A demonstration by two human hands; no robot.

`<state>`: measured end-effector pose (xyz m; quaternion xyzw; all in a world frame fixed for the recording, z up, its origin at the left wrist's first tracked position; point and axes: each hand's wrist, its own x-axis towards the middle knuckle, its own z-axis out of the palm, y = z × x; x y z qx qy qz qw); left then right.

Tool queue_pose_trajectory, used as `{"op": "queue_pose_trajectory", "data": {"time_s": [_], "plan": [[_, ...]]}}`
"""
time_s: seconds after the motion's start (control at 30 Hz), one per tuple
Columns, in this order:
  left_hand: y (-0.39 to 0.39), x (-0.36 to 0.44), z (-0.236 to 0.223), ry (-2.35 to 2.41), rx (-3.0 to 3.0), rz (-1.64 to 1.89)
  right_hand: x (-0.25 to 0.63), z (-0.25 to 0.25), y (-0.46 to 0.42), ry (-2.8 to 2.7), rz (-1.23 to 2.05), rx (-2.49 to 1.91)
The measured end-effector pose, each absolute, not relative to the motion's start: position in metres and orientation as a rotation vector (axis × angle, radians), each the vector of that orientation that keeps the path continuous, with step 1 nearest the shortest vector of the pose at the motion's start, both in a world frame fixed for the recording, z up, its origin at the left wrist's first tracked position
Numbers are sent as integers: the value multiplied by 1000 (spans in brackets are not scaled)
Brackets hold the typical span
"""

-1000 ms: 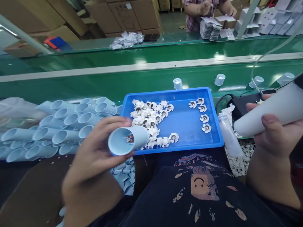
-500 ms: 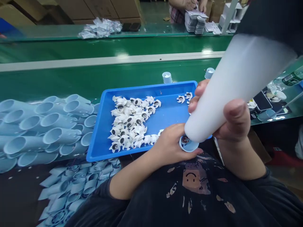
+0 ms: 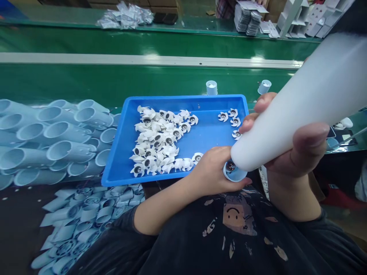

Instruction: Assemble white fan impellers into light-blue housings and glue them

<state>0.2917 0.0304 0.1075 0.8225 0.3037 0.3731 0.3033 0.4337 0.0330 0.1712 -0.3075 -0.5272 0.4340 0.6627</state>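
My left hand [image 3: 210,168] is wrapped around a short light blue plastic tube [image 3: 235,176], mouth turned up, near my shirt front. Inside the tube a dark round motor-like part shows. In my right hand [image 3: 298,152] is a thick white cylinder [image 3: 286,103], slanting up to the right, with a dark part at its top end. The cylinder's rounded lower end overlaps the tube's mouth; whether they touch I cannot tell. Close beyond my hands lies a blue tray [image 3: 174,177] with many small white fan impellers [image 3: 157,141], several of them apart at its right side.
Light blue tubes [image 3: 69,151] are stacked on the left, with more tube parts [image 3: 94,217] heaped below. Two short tubes [image 3: 211,88] stand on the green belt [image 3: 129,80]. Across it are silvery packets [image 3: 126,16], stacked cards [image 3: 246,19] and a person's hand [image 3: 260,2].
The white cylinder and my right hand have shifted right, and the cylinder leans over more. My left hand still holds the tube. The whole view has moved slightly.
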Motion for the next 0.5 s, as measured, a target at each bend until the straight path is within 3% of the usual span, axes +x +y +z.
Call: {"op": "queue_pose_trajectory", "data": {"time_s": [0.4, 0.5], "plan": [[38, 278, 101, 907, 2242, 706, 455, 165, 37, -1155, 883, -950], [48, 239, 91, 1139, 2158, 919, 474, 161, 31, -1175, 715, -1011]]}}
